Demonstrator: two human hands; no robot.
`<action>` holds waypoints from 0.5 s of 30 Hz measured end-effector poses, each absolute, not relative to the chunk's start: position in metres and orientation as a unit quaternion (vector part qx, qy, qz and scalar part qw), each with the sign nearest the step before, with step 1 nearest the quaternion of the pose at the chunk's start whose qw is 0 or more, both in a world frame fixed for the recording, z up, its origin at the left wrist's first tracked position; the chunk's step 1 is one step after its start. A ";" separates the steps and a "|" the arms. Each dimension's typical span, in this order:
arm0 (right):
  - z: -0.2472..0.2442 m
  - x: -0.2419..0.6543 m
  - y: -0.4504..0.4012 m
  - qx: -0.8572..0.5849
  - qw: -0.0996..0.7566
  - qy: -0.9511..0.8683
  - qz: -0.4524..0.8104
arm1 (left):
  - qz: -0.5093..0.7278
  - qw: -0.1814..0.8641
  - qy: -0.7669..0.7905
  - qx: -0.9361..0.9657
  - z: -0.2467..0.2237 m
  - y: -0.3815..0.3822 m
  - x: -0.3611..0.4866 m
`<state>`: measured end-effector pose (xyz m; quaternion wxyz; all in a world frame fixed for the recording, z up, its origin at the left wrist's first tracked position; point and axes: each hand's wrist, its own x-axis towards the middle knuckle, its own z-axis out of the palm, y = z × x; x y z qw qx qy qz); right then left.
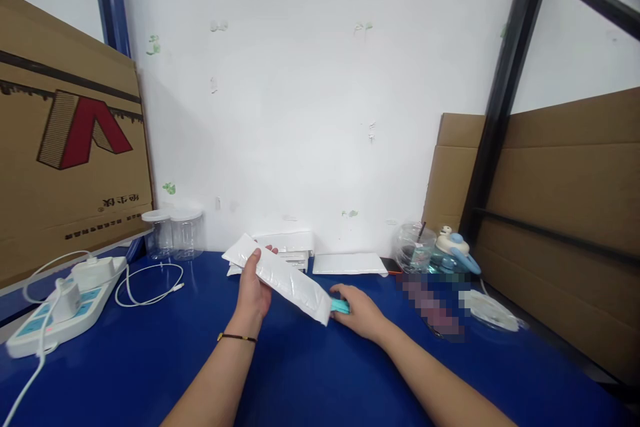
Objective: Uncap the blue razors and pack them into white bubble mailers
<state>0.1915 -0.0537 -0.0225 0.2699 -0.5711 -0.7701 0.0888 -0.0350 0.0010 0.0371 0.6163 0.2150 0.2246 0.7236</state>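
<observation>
A long white packet [293, 282] with a glossy, wrinkled surface slants down to the right above the blue table. My left hand [255, 283] grips its upper left part, thumb on top and fingers behind. At the packet's lower right end, a teal strip-like piece [341, 305] sticks out, and its kind cannot be made out. My right hand [361, 310] has its fingers closed around that piece, close against the packet's end. Behind my left hand lie stacked white packets [295, 242], partly hidden. Another flat white packet [350, 263] rests to their right against the wall.
On the blue table [300, 380], a white power strip [65, 310] with chargers and a cable [150, 300] occupies the left. Clear jars [186, 235] stand behind. At right are a plastic cup [415, 247], a blue-and-cream bottle [453, 250] and a white coil [493, 312]. Cardboard sheets flank both sides.
</observation>
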 end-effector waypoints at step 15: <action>-0.012 0.184 -0.063 -0.580 0.166 -0.796 0.047 | 0.655 0.509 0.192 0.524 0.087 -0.010 -0.040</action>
